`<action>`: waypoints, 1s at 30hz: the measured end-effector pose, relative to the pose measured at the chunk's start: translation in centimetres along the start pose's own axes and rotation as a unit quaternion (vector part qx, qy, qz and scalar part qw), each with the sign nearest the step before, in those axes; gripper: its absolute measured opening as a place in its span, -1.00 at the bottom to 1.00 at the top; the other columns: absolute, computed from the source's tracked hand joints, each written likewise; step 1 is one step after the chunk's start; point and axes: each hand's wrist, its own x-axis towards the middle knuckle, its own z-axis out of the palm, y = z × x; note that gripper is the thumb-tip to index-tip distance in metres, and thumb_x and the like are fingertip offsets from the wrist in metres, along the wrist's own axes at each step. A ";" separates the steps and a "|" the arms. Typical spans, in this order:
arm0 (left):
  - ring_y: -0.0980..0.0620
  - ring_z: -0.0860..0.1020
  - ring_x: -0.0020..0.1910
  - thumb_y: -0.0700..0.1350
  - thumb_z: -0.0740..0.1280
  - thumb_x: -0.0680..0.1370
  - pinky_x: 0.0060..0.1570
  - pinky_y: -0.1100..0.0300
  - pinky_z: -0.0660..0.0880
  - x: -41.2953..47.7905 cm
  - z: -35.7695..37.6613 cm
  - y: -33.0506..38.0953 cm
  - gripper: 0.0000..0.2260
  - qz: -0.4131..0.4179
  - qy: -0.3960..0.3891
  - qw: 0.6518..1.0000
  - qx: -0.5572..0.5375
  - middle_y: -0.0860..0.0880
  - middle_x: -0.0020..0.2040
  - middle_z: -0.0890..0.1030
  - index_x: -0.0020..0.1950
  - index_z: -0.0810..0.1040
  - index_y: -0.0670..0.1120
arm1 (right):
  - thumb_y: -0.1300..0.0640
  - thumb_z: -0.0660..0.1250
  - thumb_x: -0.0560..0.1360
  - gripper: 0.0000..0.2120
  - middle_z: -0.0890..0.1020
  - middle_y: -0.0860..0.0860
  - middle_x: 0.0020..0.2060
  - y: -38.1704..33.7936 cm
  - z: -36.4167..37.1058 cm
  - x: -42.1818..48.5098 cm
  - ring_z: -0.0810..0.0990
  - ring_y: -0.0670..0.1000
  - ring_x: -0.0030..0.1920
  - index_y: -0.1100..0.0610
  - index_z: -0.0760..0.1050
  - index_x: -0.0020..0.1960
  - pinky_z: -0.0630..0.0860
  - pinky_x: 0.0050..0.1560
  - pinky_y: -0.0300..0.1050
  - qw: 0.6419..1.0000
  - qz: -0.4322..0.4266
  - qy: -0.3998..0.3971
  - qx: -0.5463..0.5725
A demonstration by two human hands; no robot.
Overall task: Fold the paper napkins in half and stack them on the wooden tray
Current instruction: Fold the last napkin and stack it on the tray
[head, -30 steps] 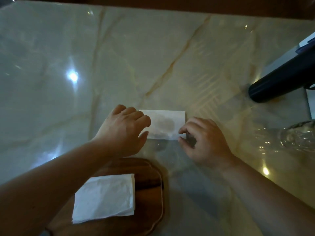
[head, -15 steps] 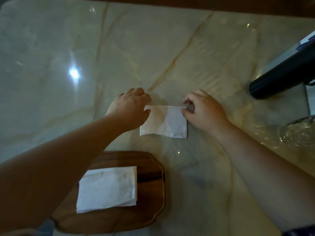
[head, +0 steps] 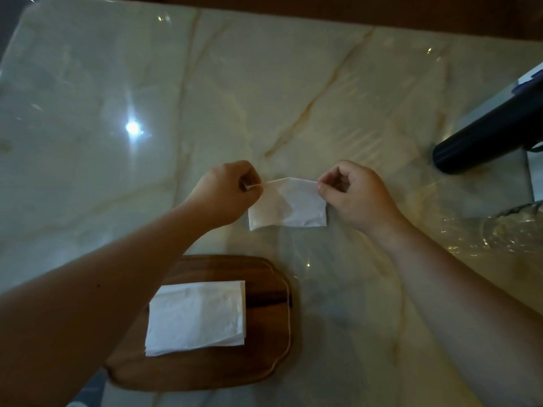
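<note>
- Nearest, a dark brown wooden tray with a scalloped rim (head: 273, 342) lies flat on the pale glossy marble tabletop with tan veins (head: 117, 186), left of centre.
- On the tray rests a white folded paper napkin stack (head: 197, 315); its layered edges show at the right side and its near-left corner reaches the tray's left part, where the left forearm crosses over the tray's left portion.
- Farther on, at the centre of the table, a smaller white paper napkin (head: 289, 205) is held by its far edge, which is raised, while its near edge lies at or close to the marble.
- The left hand (head: 226, 192) has its fingers curled shut, thumb and forefinger pinching the napkin's far-left corner.
- The right hand (head: 358, 195) is likewise curled, thumb and forefinger pinching the far-right corner.
- To the right, a clear glass vessel (head: 511, 230) sits at the table's right edge, partly cut off by the frame.
- Farther right, a dark navy cylindrical object (head: 484, 142) lies on its side, its rounded end pointing left.
- Far left of centre, a bright light reflection (head: 132, 127) glints on the marble.
</note>
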 end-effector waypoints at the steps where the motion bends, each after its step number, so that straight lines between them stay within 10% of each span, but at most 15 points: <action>1: 0.09 0.55 -0.22 -0.05 0.33 0.52 -0.31 0.29 0.43 -0.4 -0.4 0.0 -0.94 -0.016 0.005 0.999 -0.037 0.06 -0.17 0.59 -0.05 0.57 -0.01 | 0.20 0.42 0.43 -0.93 0.66 0.02 -0.30 -0.4 0.1 -0.3 0.63 0.04 -0.26 0.14 0.54 -0.20 0.56 -0.21 -0.07 0.999 0.012 -0.003 0.042; 7: -0.08 0.65 -0.27 -0.15 0.42 0.46 -0.15 -0.13 0.64 -4.4 -2.8 -1.7 -0.89 -0.068 0.034 0.966 -0.247 -0.03 -0.30 0.67 -0.24 0.57 0.02 | 0.32 0.38 0.46 -0.89 0.62 0.07 -0.32 -3.4 1.9 -3.8 0.59 0.05 -0.34 0.16 0.49 -0.16 0.60 -0.40 -0.05 0.978 0.039 -0.025 0.202; 21: 0.16 0.61 -0.42 -0.23 0.39 0.48 -0.47 0.35 0.50 -15.0 -3.8 -8.9 -0.85 -0.098 -0.023 0.981 -0.165 0.05 -0.33 0.61 -0.22 0.54 0.01 | 0.31 0.41 0.44 -0.86 0.62 0.01 -0.30 -5.0 9.7 -11.7 0.59 -0.07 -0.35 0.11 0.50 -0.19 0.54 -0.41 -0.25 0.982 0.066 -0.116 0.133; 30: 0.11 0.61 -0.28 -0.13 0.38 0.48 -0.30 0.14 0.61 -16.7 -2.4 -12.1 -0.77 -0.069 -0.017 0.993 -0.098 0.11 -0.19 0.59 -0.24 0.45 0.20 | 0.19 0.41 0.44 -0.88 0.62 -0.05 -0.39 -5.2 11.4 -12.5 0.60 0.06 -0.45 0.02 0.50 -0.19 0.58 -0.42 0.03 0.990 0.059 -0.125 0.036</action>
